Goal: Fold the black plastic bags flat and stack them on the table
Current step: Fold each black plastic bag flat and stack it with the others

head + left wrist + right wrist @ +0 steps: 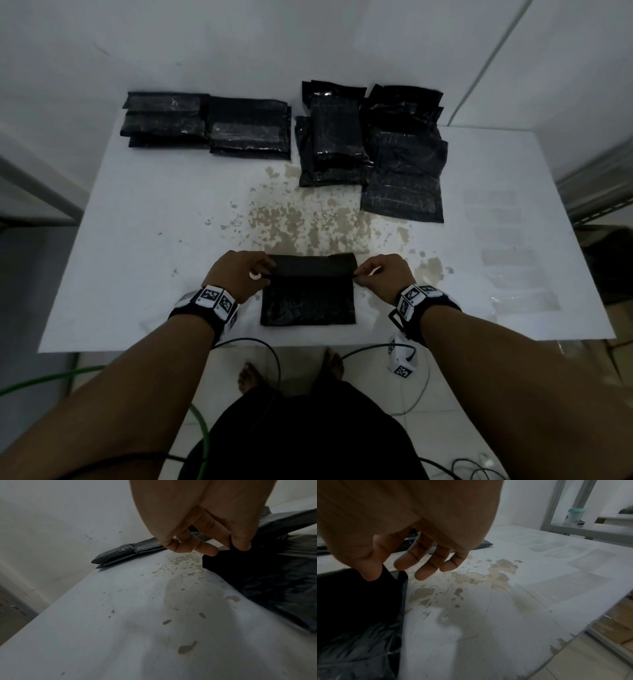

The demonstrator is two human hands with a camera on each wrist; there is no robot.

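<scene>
A black plastic bag (308,294) lies at the near middle of the white table (154,240), its far part turned over as a flap toward me. My left hand (255,272) pinches the flap's left corner between thumb and fingers; the bag (257,574) shows dark at the right of the left wrist view under that hand (223,546). My right hand (363,272) pinches the flap's right corner. In the right wrist view the thumb presses on the bag (359,601) while the other fingers (423,573) hang free above the table.
Two piles of folded black bags (205,123) sit at the far left of the table. A looser heap of black bags (376,147) lies at the far right. Worn brown patches (301,222) mark the table's middle. A metal shelf (590,530) with a jar stands to the right. Cables trail on the floor.
</scene>
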